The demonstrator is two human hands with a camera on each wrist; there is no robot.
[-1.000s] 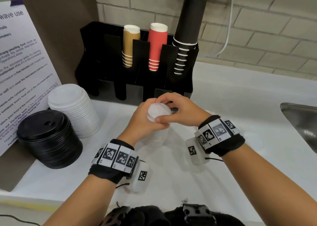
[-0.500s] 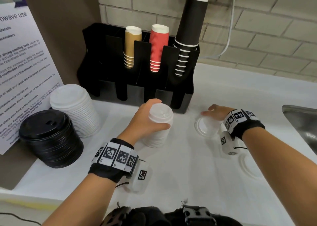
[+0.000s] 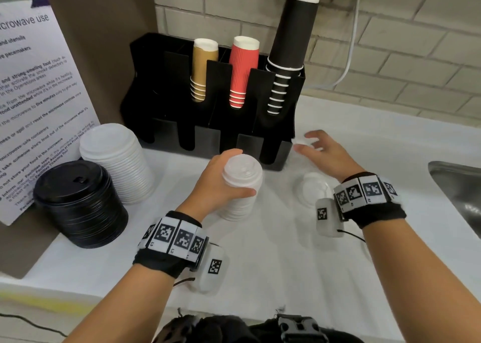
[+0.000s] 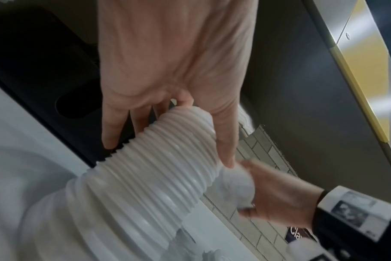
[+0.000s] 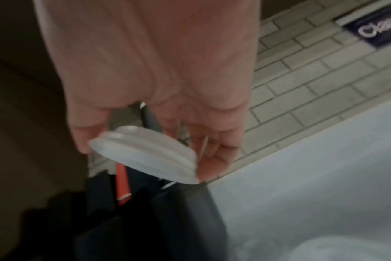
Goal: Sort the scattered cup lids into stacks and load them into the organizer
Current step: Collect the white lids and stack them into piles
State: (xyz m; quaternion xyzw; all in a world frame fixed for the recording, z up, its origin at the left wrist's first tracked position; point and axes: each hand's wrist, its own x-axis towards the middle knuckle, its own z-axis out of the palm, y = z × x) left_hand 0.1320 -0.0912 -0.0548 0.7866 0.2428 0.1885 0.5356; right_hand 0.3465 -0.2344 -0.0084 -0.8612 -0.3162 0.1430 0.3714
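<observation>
Head view is showing bright, even light; the white counter (image 3: 273, 251) is glaring pale, washing out the loose lid (image 3: 311, 189) right of the organizer (image 3: 208, 134). Soft shadows are falling in front of the organizer. Edges are bowing. Both wrist views are blurring; the right one is dimming, grainy.

My right hand (image 5: 159, 98) is smeared with blur, the lid (image 5: 145, 155) it pinches soft-edged. My left hand (image 3: 218, 186) hides the small stack's (image 3: 240, 186) near side.
</observation>
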